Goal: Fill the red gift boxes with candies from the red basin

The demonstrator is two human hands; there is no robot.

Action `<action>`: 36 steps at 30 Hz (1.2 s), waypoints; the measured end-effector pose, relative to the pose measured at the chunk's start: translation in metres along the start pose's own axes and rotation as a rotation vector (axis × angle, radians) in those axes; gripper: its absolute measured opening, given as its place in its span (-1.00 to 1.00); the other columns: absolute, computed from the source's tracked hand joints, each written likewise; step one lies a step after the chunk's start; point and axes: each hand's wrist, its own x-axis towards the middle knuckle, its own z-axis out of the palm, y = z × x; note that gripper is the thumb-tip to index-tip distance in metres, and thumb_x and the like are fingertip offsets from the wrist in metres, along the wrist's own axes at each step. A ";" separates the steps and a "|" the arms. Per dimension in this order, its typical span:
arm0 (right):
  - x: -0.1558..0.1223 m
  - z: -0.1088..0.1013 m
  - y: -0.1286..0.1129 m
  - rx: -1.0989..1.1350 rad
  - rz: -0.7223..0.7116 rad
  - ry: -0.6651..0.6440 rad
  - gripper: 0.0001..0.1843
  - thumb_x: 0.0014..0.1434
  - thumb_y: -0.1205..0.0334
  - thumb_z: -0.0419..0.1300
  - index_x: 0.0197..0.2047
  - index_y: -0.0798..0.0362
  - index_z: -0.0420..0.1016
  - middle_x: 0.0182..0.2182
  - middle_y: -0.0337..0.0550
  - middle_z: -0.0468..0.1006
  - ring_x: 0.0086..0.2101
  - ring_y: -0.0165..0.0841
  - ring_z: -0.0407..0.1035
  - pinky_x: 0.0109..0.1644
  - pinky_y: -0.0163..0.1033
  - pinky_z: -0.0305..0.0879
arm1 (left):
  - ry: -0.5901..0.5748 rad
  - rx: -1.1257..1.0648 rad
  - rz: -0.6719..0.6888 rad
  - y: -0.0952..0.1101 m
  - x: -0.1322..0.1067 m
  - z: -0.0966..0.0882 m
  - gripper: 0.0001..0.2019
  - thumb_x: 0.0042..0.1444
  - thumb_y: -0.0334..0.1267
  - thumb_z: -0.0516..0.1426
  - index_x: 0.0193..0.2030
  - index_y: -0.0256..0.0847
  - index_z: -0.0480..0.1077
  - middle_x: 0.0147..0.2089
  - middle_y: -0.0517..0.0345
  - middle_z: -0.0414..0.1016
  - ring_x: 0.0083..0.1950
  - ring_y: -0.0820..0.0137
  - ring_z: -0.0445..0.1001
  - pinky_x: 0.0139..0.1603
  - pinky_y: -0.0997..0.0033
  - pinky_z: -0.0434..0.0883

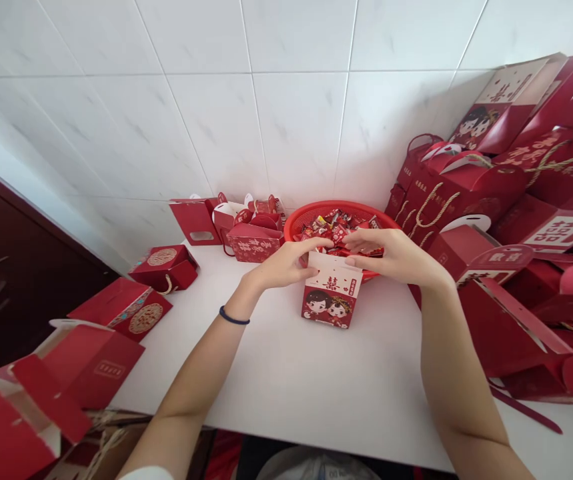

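A small red and white candy box (pixel 329 308) stands upright on the white table, with two cartoon figures and a double-happiness sign on its front. My left hand (pixel 289 263) is at the box's upper left, thumb against the front and fingers reaching over the top edge. From the right, my right hand (pixel 391 257) has its thumb on the upper right edge and its fingers behind the top. Just behind the box, a red plastic basket (pixel 293 219) holds many wrapped candies (pixel 339 230); the hands and box hide part of it.
Red gift boxes (pixel 471 193) with rope handles are piled high along the right. Several more red boxes (pixel 121 310) line the table's left side, and others (pixel 253 240) stand against the tiled wall (pixel 299 127). A dark red strip (pixel 526 407) lies at the right front.
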 end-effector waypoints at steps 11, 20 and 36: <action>0.008 0.011 0.003 -0.119 0.049 -0.331 -0.76 0.25 0.16 0.17 -0.26 0.12 0.60 -0.41 -0.16 0.59 -0.44 -0.38 0.34 -0.33 -0.29 0.18 | -0.074 -0.055 0.010 -0.001 0.001 0.000 -0.95 0.05 -0.32 0.20 -0.32 -0.22 0.45 -0.28 0.17 0.53 -0.24 0.38 0.45 -0.19 0.40 0.40; -0.008 0.031 -0.011 -0.338 0.298 -0.211 -0.75 0.26 0.25 0.16 -0.46 0.07 0.35 -0.50 -0.25 0.42 -0.47 -0.43 0.18 -0.37 -0.30 -0.03 | -0.085 -0.115 -0.047 -0.006 0.001 0.002 -0.80 0.16 -0.21 0.21 -0.12 -0.24 0.52 -0.15 0.08 0.61 -0.19 0.35 0.51 -0.19 0.39 0.42; -0.142 -0.004 -0.035 -0.576 0.408 0.450 -0.72 0.22 0.06 0.08 -0.39 0.01 0.49 -0.54 -0.18 0.50 -0.55 -0.35 0.31 -0.42 -0.29 0.13 | -0.038 -0.242 -0.057 -0.007 0.005 0.010 -0.75 0.14 -0.13 0.26 -0.12 -0.23 0.56 -0.05 0.00 0.66 -0.01 0.23 0.59 0.03 0.24 0.52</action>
